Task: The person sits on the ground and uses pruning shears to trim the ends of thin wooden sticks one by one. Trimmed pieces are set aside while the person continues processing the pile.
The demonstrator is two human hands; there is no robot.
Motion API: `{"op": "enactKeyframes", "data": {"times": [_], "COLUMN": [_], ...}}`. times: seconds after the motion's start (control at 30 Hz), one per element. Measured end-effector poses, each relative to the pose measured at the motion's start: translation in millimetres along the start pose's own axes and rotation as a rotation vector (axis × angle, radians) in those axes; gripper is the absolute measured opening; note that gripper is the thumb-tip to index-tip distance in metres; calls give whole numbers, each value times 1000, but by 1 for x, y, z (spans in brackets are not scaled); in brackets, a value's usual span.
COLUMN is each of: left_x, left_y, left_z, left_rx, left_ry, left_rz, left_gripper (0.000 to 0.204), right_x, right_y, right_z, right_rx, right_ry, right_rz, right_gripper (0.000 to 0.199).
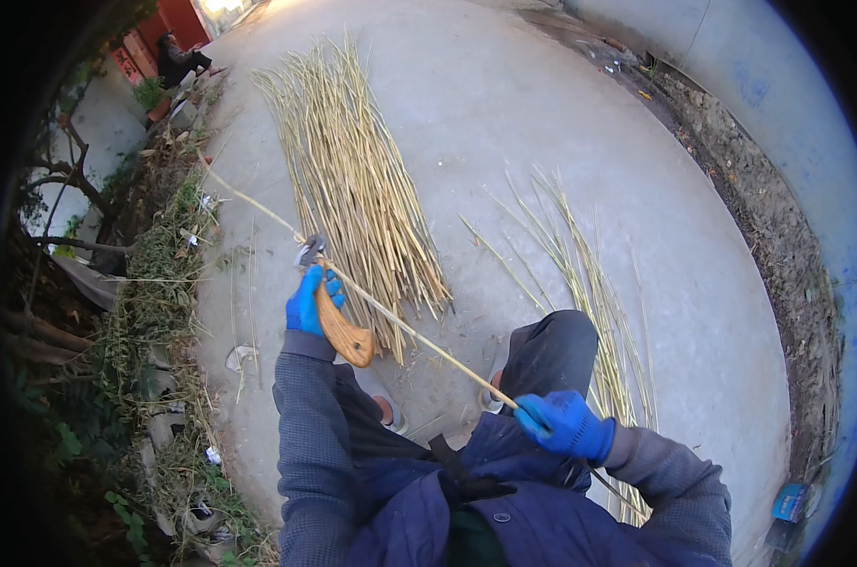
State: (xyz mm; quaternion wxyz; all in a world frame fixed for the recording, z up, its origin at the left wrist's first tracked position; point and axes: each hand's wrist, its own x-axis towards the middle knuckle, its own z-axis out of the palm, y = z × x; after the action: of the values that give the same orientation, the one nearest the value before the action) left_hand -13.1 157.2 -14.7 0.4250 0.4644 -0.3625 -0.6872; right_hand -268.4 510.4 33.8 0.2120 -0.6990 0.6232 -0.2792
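Note:
My left hand (308, 304), in a blue glove, is closed round a hand tool with a curved wooden handle (346, 333) and a small grey metal head (309, 249). The head's exact kind does not show clearly. A long, thin, pale stalk (411, 331) runs slantwise across my front and past the metal head, its thin end at the upper left. My blue-gloved right hand (565, 422) grips the stalk's lower right end beside my knee. Ahead of my feet a large bundle of straw-coloured stalks (358, 180) lies on the ground.
A looser group of greener stalks (594, 293) lies to my right, partly under my right arm. Weeds and dry plants (164, 274) line the left edge of the concrete ground (712, 312). A pale wall (778, 76) bounds the right. Another person (178, 61) sits at the far left.

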Motion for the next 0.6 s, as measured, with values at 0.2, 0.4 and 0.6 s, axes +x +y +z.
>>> {"op": "enactKeyframes", "data": {"times": [0.2, 0.4, 0.6], "left_x": [10, -62, -121], "left_y": [3, -20, -49], "left_z": [-8, 70, 91], "left_rx": [27, 39, 158], "left_ry": [-123, -183, -367], "left_rz": [-27, -156, -274], "left_gripper": [43, 38, 40], "right_x": [-68, 35, 105], "right_y": [2, -10, 3], "right_z": [-32, -22, 22], "right_rx": [-26, 558, 560], "right_ry": [-179, -243, -181], "right_rz": [96, 445, 530], "right_gripper": [32, 41, 28]}}
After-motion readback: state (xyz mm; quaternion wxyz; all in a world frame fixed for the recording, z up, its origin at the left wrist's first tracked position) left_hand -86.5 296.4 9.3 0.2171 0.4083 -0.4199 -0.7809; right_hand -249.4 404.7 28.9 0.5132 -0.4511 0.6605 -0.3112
